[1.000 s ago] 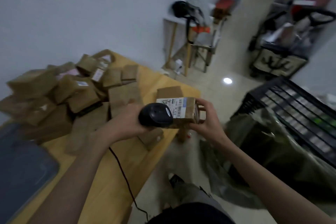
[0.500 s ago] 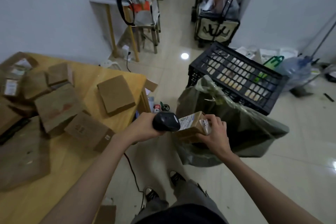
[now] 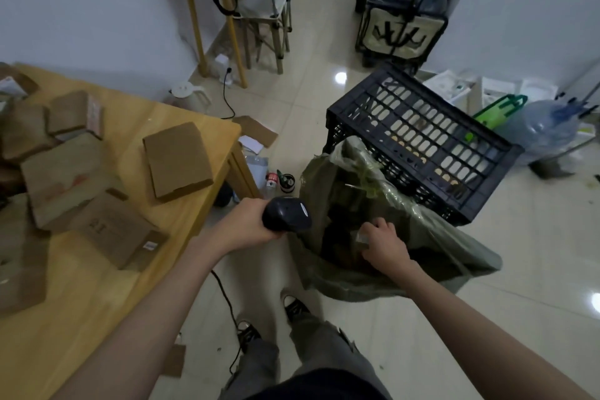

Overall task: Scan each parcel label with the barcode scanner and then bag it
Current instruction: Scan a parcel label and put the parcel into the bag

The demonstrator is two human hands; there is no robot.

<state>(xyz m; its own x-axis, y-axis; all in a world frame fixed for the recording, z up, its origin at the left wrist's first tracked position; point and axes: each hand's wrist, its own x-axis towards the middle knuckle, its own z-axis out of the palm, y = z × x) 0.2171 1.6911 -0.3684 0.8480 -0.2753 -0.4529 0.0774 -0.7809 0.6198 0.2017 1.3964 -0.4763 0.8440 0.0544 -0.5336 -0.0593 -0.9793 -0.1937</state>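
We see the black barcode scanner [image 3: 287, 214] beside the mouth of the olive bag [image 3: 431, 247] on the floor, left hand [image 3: 245, 224] wrapped tight around its grip. Right hand [image 3: 384, 245] is in the bag mouth, fingers [image 3: 373, 227] curled around a dim parcel [image 3: 362, 235], mostly hidden. More parcels [image 3: 177, 161] on tabletop [image 3: 97, 295].
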